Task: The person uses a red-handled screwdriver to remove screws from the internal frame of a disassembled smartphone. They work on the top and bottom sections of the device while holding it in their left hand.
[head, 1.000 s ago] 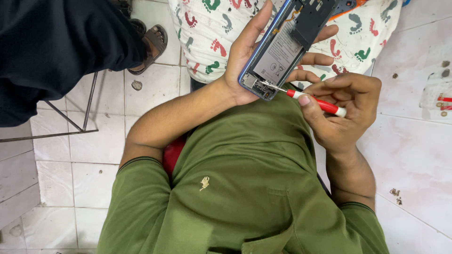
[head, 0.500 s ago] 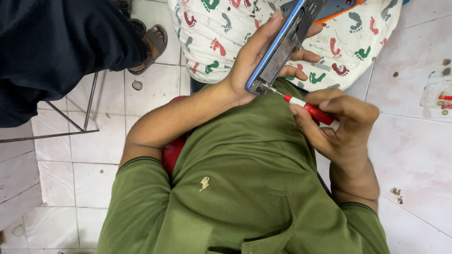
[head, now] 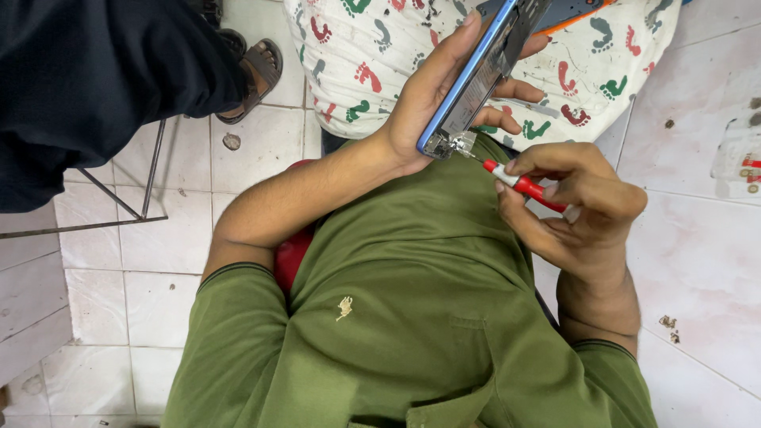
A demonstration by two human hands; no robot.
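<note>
Tilted edge-on since before, phone (head: 476,75) gripped by left hand (head: 432,99), insides hidden; right hand (head: 575,210) fingers pinch red screwdriver (head: 523,184).

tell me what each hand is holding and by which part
Left hand grips the opened phone by its long edges; right hand pinches the red screwdriver by its handle.

left hand (head: 432,95) raised, palm turned inward, fingers curled in a closed grip, thumb extended upward, forearm bare and angled up across the chest. right hand (head: 575,210) lower, wrist bent, fingertips pinched together, elbow tucked.
</note>
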